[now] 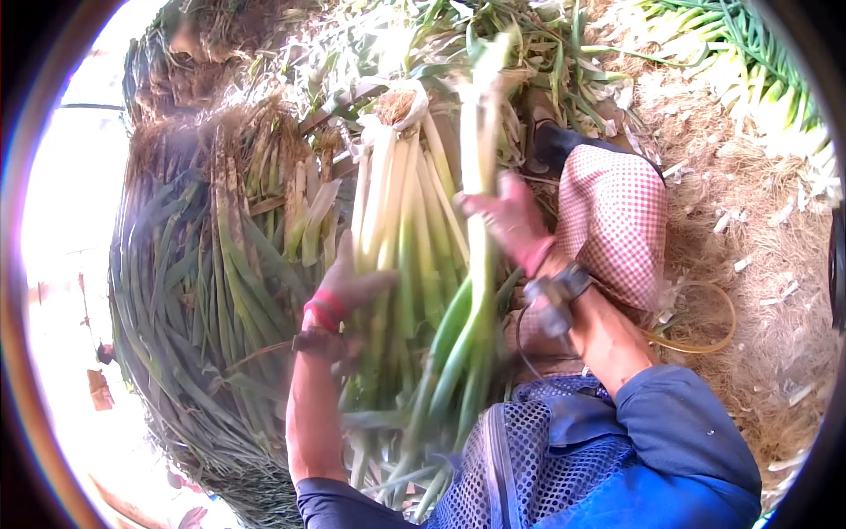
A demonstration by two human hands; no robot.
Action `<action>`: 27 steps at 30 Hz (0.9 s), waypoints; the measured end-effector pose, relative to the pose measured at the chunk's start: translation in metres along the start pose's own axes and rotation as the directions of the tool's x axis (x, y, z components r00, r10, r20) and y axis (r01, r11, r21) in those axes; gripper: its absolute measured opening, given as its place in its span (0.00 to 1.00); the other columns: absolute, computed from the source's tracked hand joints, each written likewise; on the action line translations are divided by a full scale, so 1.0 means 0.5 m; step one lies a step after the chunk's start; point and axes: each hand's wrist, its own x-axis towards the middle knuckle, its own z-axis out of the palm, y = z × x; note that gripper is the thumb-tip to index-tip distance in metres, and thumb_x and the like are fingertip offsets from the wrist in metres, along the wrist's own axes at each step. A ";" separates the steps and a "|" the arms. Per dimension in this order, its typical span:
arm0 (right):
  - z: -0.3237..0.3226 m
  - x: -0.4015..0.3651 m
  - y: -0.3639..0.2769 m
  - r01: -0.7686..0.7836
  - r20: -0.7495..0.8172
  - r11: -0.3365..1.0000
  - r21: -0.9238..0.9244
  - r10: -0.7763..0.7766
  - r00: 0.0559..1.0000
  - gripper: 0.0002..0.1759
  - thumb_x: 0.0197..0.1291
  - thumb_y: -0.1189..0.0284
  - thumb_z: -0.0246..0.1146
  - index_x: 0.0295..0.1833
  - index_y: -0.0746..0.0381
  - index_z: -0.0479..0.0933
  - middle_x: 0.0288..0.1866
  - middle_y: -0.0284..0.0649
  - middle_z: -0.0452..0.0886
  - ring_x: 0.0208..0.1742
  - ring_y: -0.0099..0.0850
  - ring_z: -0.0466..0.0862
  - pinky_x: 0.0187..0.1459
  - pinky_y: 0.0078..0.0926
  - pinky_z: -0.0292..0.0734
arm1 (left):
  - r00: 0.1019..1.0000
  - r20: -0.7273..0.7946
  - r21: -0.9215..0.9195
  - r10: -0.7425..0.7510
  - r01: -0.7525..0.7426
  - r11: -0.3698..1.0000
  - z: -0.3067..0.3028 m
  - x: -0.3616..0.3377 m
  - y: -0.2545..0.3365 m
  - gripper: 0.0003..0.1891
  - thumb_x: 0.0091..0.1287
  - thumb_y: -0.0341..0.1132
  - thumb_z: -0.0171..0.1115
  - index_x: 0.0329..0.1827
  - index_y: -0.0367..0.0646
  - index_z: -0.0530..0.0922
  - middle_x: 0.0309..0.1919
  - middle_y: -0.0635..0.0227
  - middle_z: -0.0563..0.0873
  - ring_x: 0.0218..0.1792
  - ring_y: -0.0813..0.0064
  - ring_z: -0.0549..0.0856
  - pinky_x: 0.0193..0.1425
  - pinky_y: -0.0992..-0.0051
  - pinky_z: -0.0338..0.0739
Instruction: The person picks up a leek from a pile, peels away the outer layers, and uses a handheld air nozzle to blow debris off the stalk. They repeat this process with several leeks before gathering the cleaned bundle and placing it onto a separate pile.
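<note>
My left hand, in a dusty glove with a pink cuff, hovers over the left side of a pile of trimmed green onions; its thumb and fingers are apart and nothing is in it. A thick green onion, blurred by motion, lies along the pile's right side, its pale end up and its leaves trailing toward my lap. Across its pale stem reach the fingers of my gloved right hand, thumb spread away. Blur hides how firmly those fingers touch it.
Untrimmed green onions with brown roots form a large heap at left. Peeled leaves litter the far side. Cleaned green onions lie at upper right. Root scraps cover the ground at right, beside my checkered trouser knee and a yellowish loop.
</note>
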 end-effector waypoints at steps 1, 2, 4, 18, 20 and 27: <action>0.035 -0.016 -0.011 0.030 0.097 0.995 -0.100 -0.020 0.995 0.27 0.64 0.60 0.76 0.57 0.69 0.78 0.42 0.40 0.87 0.38 0.27 0.87 0.41 0.28 0.86 | 1.000 0.030 -0.037 -0.008 0.009 0.999 -0.005 -0.003 0.017 0.53 0.71 0.43 0.78 0.89 0.33 0.52 0.73 0.46 0.80 0.73 0.62 0.81 0.77 0.69 0.76; 0.081 -0.021 0.023 0.081 0.129 0.984 -0.158 -0.061 0.990 0.37 0.69 0.59 0.75 0.73 0.73 0.72 0.53 0.52 0.89 0.48 0.38 0.92 0.50 0.37 0.90 | 0.997 0.070 -0.155 -0.025 0.036 0.987 -0.014 -0.008 0.031 0.50 0.73 0.42 0.77 0.89 0.34 0.53 0.73 0.48 0.81 0.72 0.64 0.82 0.77 0.70 0.77; 0.132 -0.068 -0.024 0.051 0.339 0.822 -0.568 0.177 0.924 0.48 0.74 0.52 0.69 0.83 0.76 0.60 0.67 0.65 0.82 0.62 0.47 0.89 0.63 0.41 0.86 | 0.989 0.109 -0.632 -0.097 0.145 0.761 -0.016 -0.010 0.044 0.48 0.73 0.46 0.78 0.86 0.33 0.60 0.69 0.54 0.84 0.68 0.67 0.84 0.76 0.69 0.77; -0.096 0.177 0.234 -0.221 -0.145 0.765 -0.605 0.167 0.975 0.38 0.63 0.53 0.71 0.72 0.67 0.79 0.69 0.61 0.84 0.70 0.55 0.85 0.70 0.43 0.80 | 0.989 -0.120 0.198 -0.085 0.108 0.974 0.043 0.023 0.048 0.71 0.56 0.58 0.83 0.88 0.23 0.44 0.72 0.29 0.77 0.69 0.48 0.84 0.72 0.62 0.80; -0.124 0.210 0.244 -0.357 -0.049 0.731 -0.582 0.406 0.912 0.42 0.60 0.53 0.73 0.73 0.70 0.78 0.69 0.62 0.84 0.69 0.54 0.85 0.69 0.42 0.80 | 0.990 -0.111 0.120 -0.086 0.100 0.988 0.048 0.025 0.043 0.69 0.58 0.51 0.84 0.88 0.24 0.44 0.72 0.31 0.77 0.67 0.52 0.85 0.69 0.64 0.82; -0.116 0.217 0.252 -0.171 0.045 0.527 -0.833 0.372 0.927 0.29 0.57 0.56 0.75 0.50 0.73 0.88 0.54 0.64 0.90 0.55 0.56 0.91 0.59 0.44 0.85 | 0.989 -0.109 -0.088 -0.102 0.093 0.992 0.054 0.033 0.026 0.62 0.63 0.28 0.85 0.89 0.28 0.43 0.74 0.37 0.74 0.58 0.68 0.90 0.59 0.70 0.90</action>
